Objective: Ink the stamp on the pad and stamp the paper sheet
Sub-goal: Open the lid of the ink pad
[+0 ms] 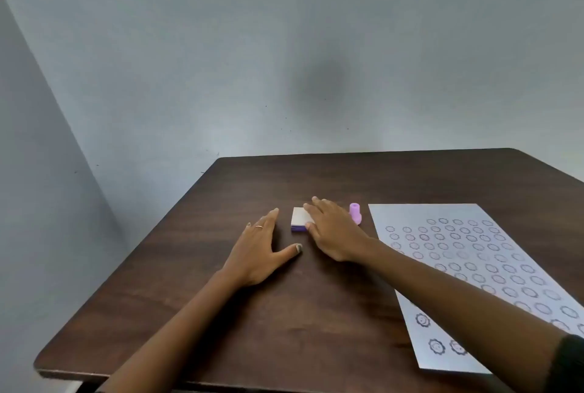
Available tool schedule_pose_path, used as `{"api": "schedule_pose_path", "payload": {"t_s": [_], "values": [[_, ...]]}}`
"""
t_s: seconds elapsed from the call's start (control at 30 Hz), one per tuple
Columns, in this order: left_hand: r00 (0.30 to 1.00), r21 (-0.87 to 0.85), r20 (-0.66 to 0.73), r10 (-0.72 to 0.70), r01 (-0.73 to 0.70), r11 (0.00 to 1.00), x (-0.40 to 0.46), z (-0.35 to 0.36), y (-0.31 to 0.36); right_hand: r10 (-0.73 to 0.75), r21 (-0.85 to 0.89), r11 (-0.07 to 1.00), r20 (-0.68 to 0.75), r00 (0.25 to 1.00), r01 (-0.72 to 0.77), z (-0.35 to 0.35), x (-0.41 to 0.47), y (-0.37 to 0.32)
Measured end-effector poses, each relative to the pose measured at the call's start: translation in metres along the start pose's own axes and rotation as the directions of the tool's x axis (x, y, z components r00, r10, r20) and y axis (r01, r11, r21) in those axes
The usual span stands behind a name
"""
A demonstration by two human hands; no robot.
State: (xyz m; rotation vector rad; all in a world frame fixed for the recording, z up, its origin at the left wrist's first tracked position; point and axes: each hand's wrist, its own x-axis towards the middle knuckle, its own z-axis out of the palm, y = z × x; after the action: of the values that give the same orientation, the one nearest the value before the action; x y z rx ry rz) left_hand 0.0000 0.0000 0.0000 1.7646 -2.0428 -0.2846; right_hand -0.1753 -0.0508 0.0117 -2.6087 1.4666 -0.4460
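A person's left hand (259,245) lies flat, fingers together and thumb splayed, on bare dark wood table (221,313) left of a small lidded ink pad (298,220). The right hand (335,231), fingers spread, covers the pad's right edge. A lilac stamp (355,212) stands upright between the pad and the paper sheet (474,266), printed with rows of rosettes, beneath a grey wall (284,45).

Bare table (316,313) lies open left of the paper sheet (493,266); ink pad (298,218) and stamp (355,213) crowd the right hand (335,234).
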Motion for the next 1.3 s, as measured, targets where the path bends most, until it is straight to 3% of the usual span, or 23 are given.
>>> {"api": "schedule_pose_path", "payload": {"t_s": [0.17,0.5,0.63,0.7,0.77,0.83,0.9,0.97,1.03,1.13,1.3], "values": [[1.0,-0.012,0.0,0.02,-0.02,1.0,-0.001,0.0,-0.002,0.014,-0.019,1.0,-0.001,1.0,-0.014,0.005,0.004,0.004],[0.995,-0.087,0.009,0.097,-0.096,0.992,-0.002,0.0,-0.006,-0.136,-0.08,0.987,0.017,0.991,0.137,0.001,-0.024,-0.018],[0.988,-0.097,-0.018,0.155,-0.156,0.983,-0.004,0.0,-0.005,-0.176,0.051,0.983,0.046,0.983,0.174,-0.008,-0.035,-0.018],[0.986,-0.067,-0.004,0.166,-0.165,0.984,-0.003,0.0,-0.006,-0.198,0.173,0.963,-0.073,0.977,0.208,-0.02,-0.039,-0.016],[0.987,-0.047,0.012,0.162,-0.161,0.986,-0.002,-0.001,-0.007,-0.203,0.107,0.965,-0.272,0.941,0.239,-0.036,-0.042,-0.006],[0.987,-0.041,0.023,0.158,-0.157,0.987,-0.001,-0.001,-0.007,-0.163,0.03,0.981,-0.403,0.901,0.19,-0.05,-0.044,0.014],[0.987,-0.037,0.024,0.158,-0.157,0.987,-0.001,-0.001,-0.007,-0.052,0.038,0.996,-0.438,0.897,0.076,-0.059,-0.046,0.044],[0.987,-0.039,0.023,0.156,-0.155,0.987,-0.001,-0.001,-0.007,0.109,0.027,0.994,-0.353,0.929,-0.106,-0.06,-0.047,0.079],[0.988,-0.038,0.022,0.155,-0.155,0.987,-0.001,-0.001,-0.007,0.246,-0.075,0.963,-0.146,0.958,-0.258,-0.056,-0.052,0.108],[0.988,-0.036,0.025,0.154,-0.153,0.988,-0.001,-0.002,-0.007,0.295,-0.162,0.946,0.07,0.953,-0.281,-0.045,-0.064,0.129],[0.987,-0.028,0.025,0.158,-0.158,0.987,-0.002,-0.002,-0.006,0.284,-0.154,0.95,0.073,0.956,-0.27,-0.033,-0.075,0.115]]}}
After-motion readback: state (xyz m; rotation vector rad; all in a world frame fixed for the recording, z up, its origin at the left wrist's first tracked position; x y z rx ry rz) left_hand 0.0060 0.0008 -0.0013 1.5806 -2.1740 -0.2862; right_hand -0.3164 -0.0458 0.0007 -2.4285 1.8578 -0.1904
